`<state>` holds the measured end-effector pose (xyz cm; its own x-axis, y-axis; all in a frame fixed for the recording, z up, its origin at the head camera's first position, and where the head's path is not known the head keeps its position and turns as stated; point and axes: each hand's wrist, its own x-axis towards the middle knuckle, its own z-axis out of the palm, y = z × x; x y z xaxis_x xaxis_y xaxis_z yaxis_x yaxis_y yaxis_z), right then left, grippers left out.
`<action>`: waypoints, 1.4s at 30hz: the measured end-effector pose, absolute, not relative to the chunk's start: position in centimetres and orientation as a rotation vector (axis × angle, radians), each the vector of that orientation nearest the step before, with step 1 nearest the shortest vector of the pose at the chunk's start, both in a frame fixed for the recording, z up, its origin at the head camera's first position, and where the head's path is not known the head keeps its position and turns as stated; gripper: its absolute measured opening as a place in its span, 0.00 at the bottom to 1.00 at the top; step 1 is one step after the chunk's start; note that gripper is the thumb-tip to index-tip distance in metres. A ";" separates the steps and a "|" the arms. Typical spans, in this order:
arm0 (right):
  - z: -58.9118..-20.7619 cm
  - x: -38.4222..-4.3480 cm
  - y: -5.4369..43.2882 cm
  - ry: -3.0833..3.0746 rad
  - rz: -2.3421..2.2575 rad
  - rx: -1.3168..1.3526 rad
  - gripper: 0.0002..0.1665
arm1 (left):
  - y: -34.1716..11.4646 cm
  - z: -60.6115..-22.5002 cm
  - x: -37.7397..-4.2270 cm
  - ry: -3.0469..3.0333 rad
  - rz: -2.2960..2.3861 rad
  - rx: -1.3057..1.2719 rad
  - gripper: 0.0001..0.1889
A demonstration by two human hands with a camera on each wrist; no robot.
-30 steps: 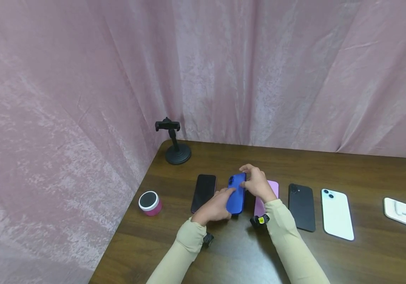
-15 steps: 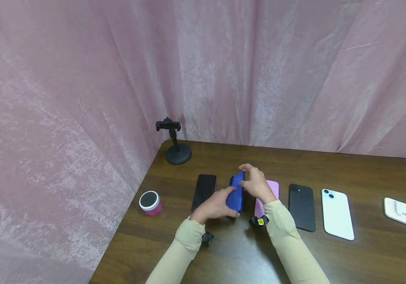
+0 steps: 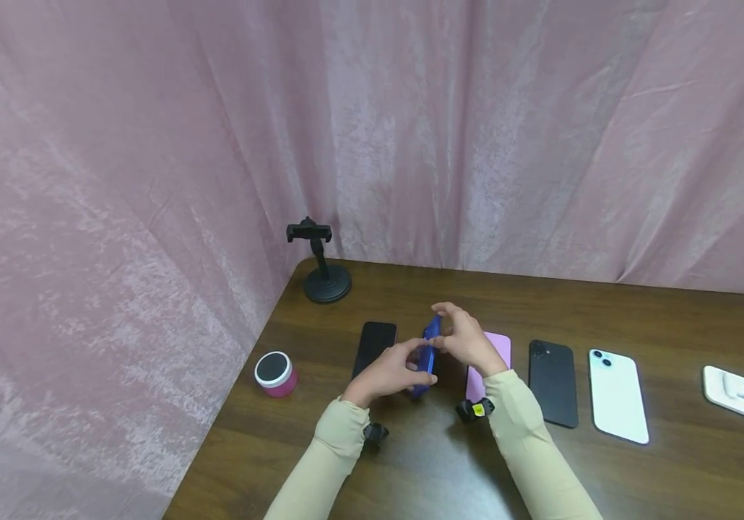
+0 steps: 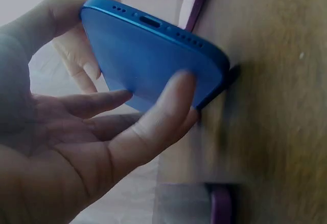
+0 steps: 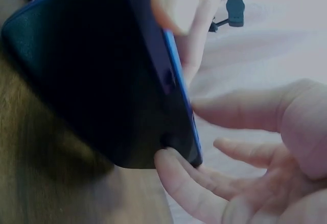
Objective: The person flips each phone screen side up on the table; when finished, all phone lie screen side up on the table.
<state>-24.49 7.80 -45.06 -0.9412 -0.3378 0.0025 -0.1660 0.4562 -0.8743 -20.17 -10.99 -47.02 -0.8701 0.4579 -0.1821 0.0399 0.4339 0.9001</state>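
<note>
Holding blue phone [image 4: 138, 50] on edge, tipped partway; pinching with left hand [image 3: 388, 368] and right hand [image 3: 468, 341]. Not laid flat yet; can't tell if touching table [image 3: 427, 455].

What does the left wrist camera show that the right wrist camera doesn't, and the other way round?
Only the left wrist view: the broad blue side of the blue rectangular smartphone, and its end edge with a small dark slot and rows of tiny round holes.

Only the right wrist view: that phone's flat dark face, plus part of the black phone stand in the background.

Both: the phone in a two-handed grip, with the left hand and right hand, and the brown wooden tabletop.
</note>
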 end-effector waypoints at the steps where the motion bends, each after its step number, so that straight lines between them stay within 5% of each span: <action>1: -45.1 -24.5 7.9 2.530 -1.485 -0.462 0.37 | -11.1 -46.9 -20.2 2.260 1.455 0.411 0.36; 23: -46.7 -25.1 8.3 1.991 -1.693 -0.465 0.56 | -12.7 -46.5 -20.8 2.017 1.625 0.351 0.37; 42: -47.1 -24.7 7.4 2.078 -1.620 -0.355 0.57 | -12.6 -46.5 -20.8 2.024 1.645 0.373 0.35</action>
